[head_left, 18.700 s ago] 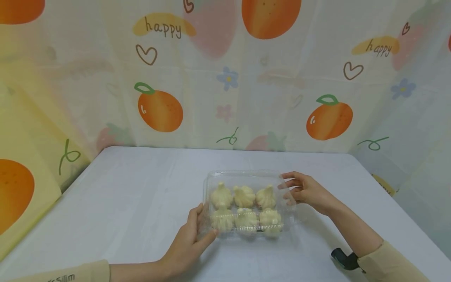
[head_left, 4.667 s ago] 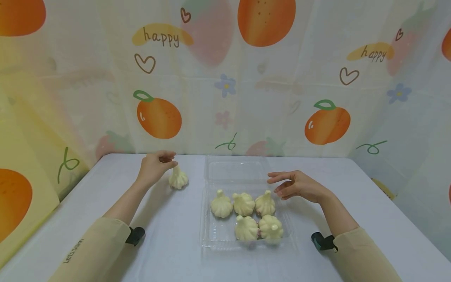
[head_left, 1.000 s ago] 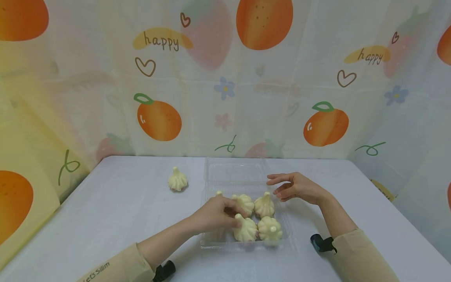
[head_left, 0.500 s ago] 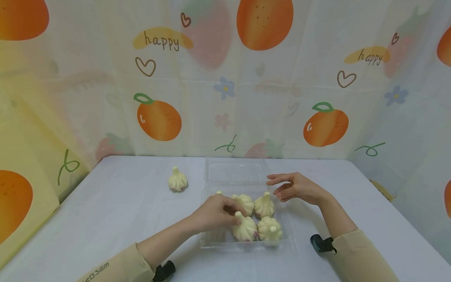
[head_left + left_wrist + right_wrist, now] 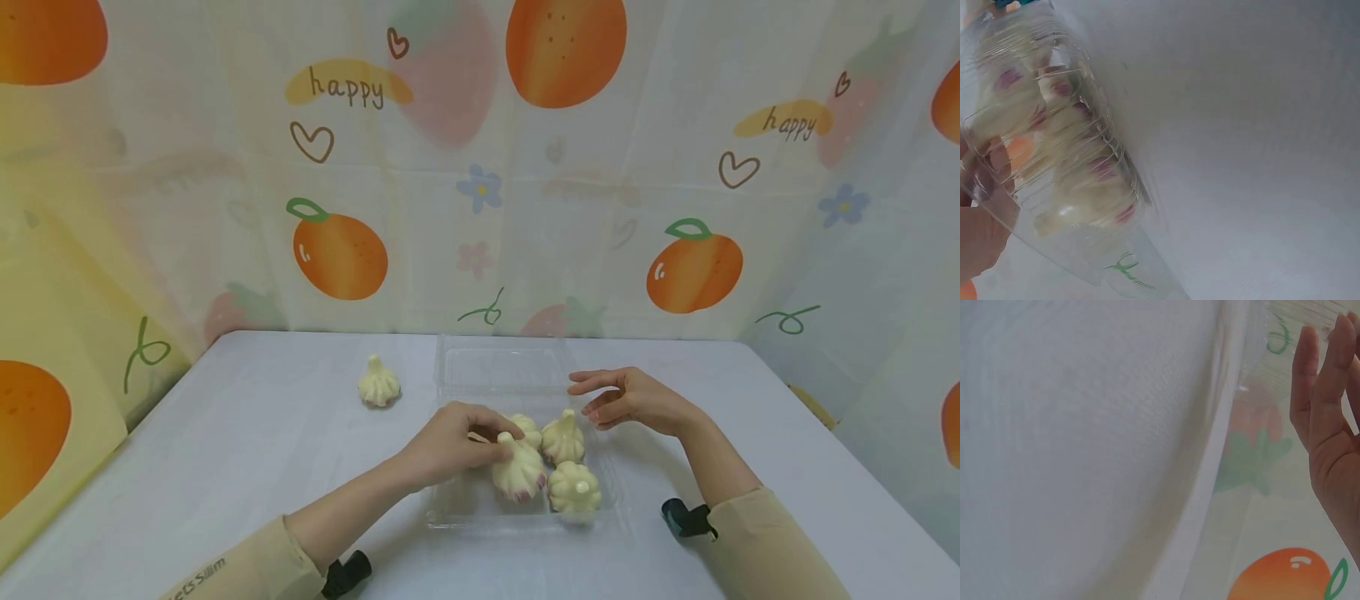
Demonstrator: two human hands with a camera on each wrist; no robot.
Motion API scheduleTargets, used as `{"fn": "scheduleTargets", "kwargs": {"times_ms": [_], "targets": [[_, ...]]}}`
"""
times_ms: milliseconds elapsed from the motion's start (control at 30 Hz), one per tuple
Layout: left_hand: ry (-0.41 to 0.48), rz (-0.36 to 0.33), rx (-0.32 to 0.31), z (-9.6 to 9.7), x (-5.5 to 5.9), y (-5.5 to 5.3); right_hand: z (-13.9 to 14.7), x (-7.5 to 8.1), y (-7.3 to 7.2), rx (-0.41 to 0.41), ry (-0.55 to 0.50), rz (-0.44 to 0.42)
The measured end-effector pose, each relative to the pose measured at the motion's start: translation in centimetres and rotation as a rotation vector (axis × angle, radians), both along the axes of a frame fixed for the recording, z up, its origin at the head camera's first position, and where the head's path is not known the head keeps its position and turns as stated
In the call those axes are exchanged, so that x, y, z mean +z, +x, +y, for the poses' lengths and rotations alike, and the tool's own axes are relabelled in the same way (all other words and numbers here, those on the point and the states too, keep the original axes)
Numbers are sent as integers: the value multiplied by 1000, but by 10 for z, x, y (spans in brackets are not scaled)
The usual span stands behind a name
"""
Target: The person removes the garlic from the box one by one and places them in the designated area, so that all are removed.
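My left hand (image 5: 457,442) pinches a pale garlic bulb (image 5: 519,473) with purple marks by its stem. That bulb hangs tilted over the front of a clear plastic container (image 5: 450,522), whose lid (image 5: 491,362) lies folded back. Two bulbs, at back right (image 5: 564,438) and front right (image 5: 575,486), sit in the container; another (image 5: 528,427) shows partly behind the held one. The back-left spot is hidden by my hand. Through ridged plastic, the left wrist view shows several bulbs (image 5: 1088,187). My right hand (image 5: 637,400) hovers by the container's right side, fingers loosely extended, holding nothing.
A single garlic bulb (image 5: 378,383) stands upright on the white table (image 5: 262,442), left of the lid. Behind the table hangs a fruit-print cloth (image 5: 420,250). Dark wrist cameras (image 5: 686,517) sit at both cuffs.
Over the last second, my left hand has raised the front-middle bulb slightly and tipped it. Earlier, a different bulb was set on the table at left and the container was opened. Right hand stays put.
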State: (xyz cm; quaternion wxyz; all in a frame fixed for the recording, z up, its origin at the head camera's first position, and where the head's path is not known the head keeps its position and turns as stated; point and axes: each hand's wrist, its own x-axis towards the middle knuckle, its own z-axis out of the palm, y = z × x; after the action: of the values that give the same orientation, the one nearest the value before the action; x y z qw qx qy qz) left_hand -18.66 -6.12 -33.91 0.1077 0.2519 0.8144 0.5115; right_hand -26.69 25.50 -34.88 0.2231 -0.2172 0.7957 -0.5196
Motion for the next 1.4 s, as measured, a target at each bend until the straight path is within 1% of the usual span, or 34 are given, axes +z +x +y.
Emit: {"fn": "scheduleTargets", "kwargs": {"times_ms": [133, 267, 400, 633, 800, 900, 933, 1200, 1400], "targets": [[24, -8, 16, -3, 3, -1, 0, 0, 0, -1, 4, 0], [40, 11, 31, -7, 8, -2, -1, 0, 0, -3, 9, 2], [61, 43, 50, -13, 15, -3, 0, 1, 0, -4, 12, 2], [82, 55, 120, -27, 30, -5, 0, 2, 1, -2, 9, 2], [97, 103, 168, -38, 37, -8, 0, 1, 1, -3, 6, 0], [103, 114, 201, -45, 40, -10, 0, 1, 1, -6, 9, -2], [101, 121, 210, -47, 41, -11, 0, 0, 1, -7, 10, -3], [68, 114, 295, -68, 46, -17, 0, 1, 1, -10, 20, 5], [34, 135, 367, -84, 51, -24, -1, 0, 1, -7, 26, 12]]}}
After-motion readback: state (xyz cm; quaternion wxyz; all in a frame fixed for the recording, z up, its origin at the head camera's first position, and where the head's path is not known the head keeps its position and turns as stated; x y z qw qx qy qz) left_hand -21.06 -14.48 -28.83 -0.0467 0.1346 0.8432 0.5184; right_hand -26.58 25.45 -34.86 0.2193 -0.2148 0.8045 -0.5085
